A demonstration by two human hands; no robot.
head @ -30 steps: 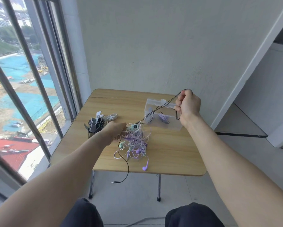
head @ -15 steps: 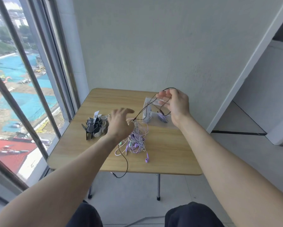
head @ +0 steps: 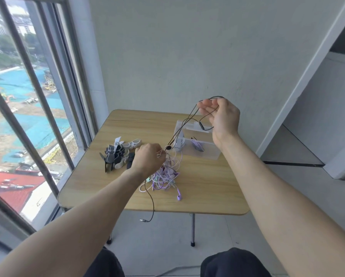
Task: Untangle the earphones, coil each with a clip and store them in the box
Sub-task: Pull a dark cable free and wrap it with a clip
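A tangle of purple, white and green earphones (head: 166, 176) lies mid-table. My left hand (head: 148, 159) grips the top of the tangle, lifting some white and pink wires. A black earphone cable (head: 184, 124) runs from that spot up to my right hand (head: 221, 118), which pinches its loop above the clear plastic box (head: 203, 150). The black cable's plug end (head: 145, 220) dangles below the table's front edge. A coiled purple earphone lies inside the box. A heap of black, grey and white clips (head: 117, 154) sits left of the tangle.
The small wooden table (head: 207, 188) stands against a white wall, with a barred window close on the left. One purple earbud (head: 179, 195) lies near the front edge. My knees are below the table.
My left hand, which was open above the tangle, has closed on its top wires. My right hand has lifted the black cable higher, and its fingers have loosened.
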